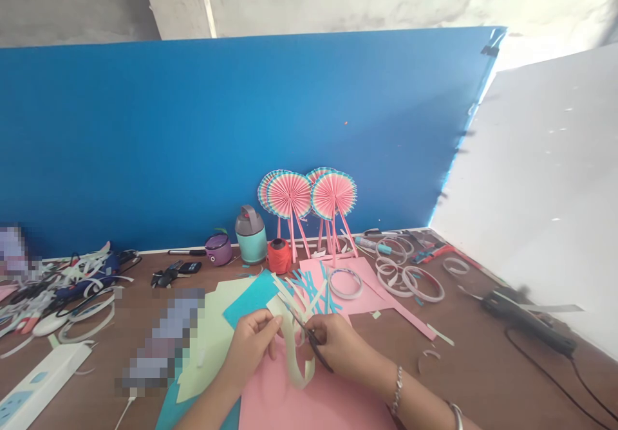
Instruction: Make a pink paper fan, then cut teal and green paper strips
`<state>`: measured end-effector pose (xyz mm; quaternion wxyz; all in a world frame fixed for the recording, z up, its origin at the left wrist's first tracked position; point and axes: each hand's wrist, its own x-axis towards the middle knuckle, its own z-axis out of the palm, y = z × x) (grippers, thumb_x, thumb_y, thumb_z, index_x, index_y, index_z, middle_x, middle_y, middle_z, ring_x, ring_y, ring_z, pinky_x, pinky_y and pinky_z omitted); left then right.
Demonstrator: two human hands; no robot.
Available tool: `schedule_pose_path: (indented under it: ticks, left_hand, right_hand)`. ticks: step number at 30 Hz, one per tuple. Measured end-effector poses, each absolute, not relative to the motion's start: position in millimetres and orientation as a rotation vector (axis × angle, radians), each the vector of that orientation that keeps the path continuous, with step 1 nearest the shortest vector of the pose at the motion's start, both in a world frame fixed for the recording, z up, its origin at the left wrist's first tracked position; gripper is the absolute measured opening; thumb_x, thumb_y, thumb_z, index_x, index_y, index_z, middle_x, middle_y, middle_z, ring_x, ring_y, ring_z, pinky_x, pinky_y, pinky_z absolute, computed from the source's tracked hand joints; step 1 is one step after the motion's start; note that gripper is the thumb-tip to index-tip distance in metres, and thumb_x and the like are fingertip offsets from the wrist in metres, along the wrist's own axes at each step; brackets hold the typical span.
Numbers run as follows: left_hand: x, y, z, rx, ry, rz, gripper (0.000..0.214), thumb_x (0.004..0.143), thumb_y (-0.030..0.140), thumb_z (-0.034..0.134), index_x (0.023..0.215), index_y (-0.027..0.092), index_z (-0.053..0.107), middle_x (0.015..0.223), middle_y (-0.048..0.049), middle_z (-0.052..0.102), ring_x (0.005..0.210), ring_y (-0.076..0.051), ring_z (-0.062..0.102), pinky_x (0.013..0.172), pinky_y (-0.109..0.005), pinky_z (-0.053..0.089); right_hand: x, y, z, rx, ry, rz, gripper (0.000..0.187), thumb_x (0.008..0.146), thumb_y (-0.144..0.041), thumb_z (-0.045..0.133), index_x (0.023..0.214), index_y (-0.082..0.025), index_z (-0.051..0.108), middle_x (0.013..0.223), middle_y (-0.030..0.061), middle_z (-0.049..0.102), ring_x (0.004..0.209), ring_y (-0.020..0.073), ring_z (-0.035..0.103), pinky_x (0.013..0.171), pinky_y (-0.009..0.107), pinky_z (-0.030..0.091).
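Between its thumb and fingers, my left hand [248,346] pinches a pale yellow-green paper strip [291,356], which curls down in a loop. My right hand [338,343] is closed around the handles of dark-handled scissors [316,346]. Their blades point up and left, right by the top of the strip; whether they touch it I cannot tell. Under both hands lies a large pink paper sheet [299,404]. A teal sheet [248,298] and pale green sheets [210,327] overlap to its left. Cut blue strips [309,282] and pale ones are heaped just beyond the scissors.
Several pink pleated paper fans [290,195] stand against the blue partition [168,147]. Nearby are a teal flask [252,243], red thread spool [279,256] and purple container [219,248]. Tape rolls [425,285] and a glue gun [526,317] lie right; a power strip [46,385] and cables left.
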<state>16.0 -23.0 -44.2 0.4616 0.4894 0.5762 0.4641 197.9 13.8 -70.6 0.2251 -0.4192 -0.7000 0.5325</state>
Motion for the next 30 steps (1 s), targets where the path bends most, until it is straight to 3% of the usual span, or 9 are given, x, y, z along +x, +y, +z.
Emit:
schedule_pose_path:
  ticks: [3,8,12,17,20,24,27,30]
  left_hand:
    - [17,-24,-43,1.227,1.432,1.119,0.031,0.074,0.042,0.059,0.053,0.019,0.058,0.032,0.0048,0.045,0.037,-0.009,0.038,0.044,-0.021,0.026]
    - [15,-22,-47,1.163,1.452,1.101,0.032,0.073,0.043,0.058,0.053,0.019,0.057,0.031,0.0058,0.044,0.032,-0.007,0.027,0.040,-0.021,0.018]
    - [7,-17,-49,1.040,1.472,1.199,0.034,0.073,0.046,0.058,0.054,0.018,0.056,0.031,0.0060,0.043,0.033,-0.007,0.027,0.041,-0.021,0.019]
    - [0,-14,-50,0.917,1.425,1.314,0.035,0.070,0.047,0.062,0.053,0.018,0.057,0.038,0.0052,0.047,0.038,-0.008,0.037,0.046,-0.020,0.028]
    - [-1,-13,-50,0.879,1.433,1.332,0.035,0.068,0.048,0.063,0.053,0.017,0.057,0.039,0.0048,0.048,0.038,-0.008,0.037,0.044,-0.021,0.027]
    - [-1,-13,-47,0.818,1.461,1.375,0.036,0.067,0.049,0.065,0.054,0.017,0.057,0.038,0.0048,0.048,0.037,-0.007,0.036,0.042,-0.020,0.025]
    - [2,-15,-45,0.834,1.408,1.370,0.035,0.066,0.049,0.065,0.057,0.016,0.058,0.046,0.0029,0.055,0.039,-0.007,0.040,0.042,-0.018,0.027]
    - [9,-17,-45,0.960,1.392,1.191,0.035,0.068,0.050,0.063,0.057,0.017,0.058,0.038,0.0032,0.052,0.034,-0.007,0.036,0.037,-0.019,0.024]
  right_hand:
    - [198,13,-70,-1.150,-1.923,1.479,0.012,0.066,-0.019,0.056,0.075,-0.015,0.063,0.051,-0.0038,0.052,0.041,0.0067,0.035,0.038,0.018,0.025]
    - [198,14,-67,-1.201,-1.898,1.453,0.009,0.061,-0.013,0.056,0.068,-0.015,0.060,0.045,-0.0071,0.041,0.039,0.0055,0.033,0.038,0.018,0.024]
    - [198,19,-61,-1.237,-1.729,1.510,0.020,0.063,-0.019,0.058,0.082,-0.013,0.061,0.048,-0.0060,0.048,0.039,0.0063,0.037,0.039,0.018,0.026]
    - [202,21,-43,-1.070,-1.515,1.690,0.038,0.069,-0.034,0.060,0.101,-0.013,0.054,0.068,0.0008,0.062,0.051,0.0091,0.047,0.044,0.019,0.029]
    - [204,21,-40,-1.008,-1.506,1.775,0.044,0.070,-0.042,0.060,0.102,-0.014,0.054,0.070,0.0007,0.061,0.057,0.0104,0.050,0.048,0.020,0.031]
    - [202,21,-51,-0.991,-1.542,1.757,0.036,0.056,-0.026,0.067,0.088,-0.016,0.055,0.056,-0.0080,0.046,0.046,0.0052,0.036,0.045,0.019,0.025]
    - [200,20,-54,-0.991,-1.537,1.709,0.032,0.055,-0.017,0.061,0.086,-0.016,0.054,0.053,-0.0100,0.041,0.044,0.0043,0.031,0.043,0.019,0.023]
    - [198,18,-49,-1.005,-1.552,1.661,0.031,0.055,-0.015,0.056,0.086,-0.016,0.053,0.054,-0.0099,0.041,0.046,0.0048,0.031,0.043,0.019,0.022]
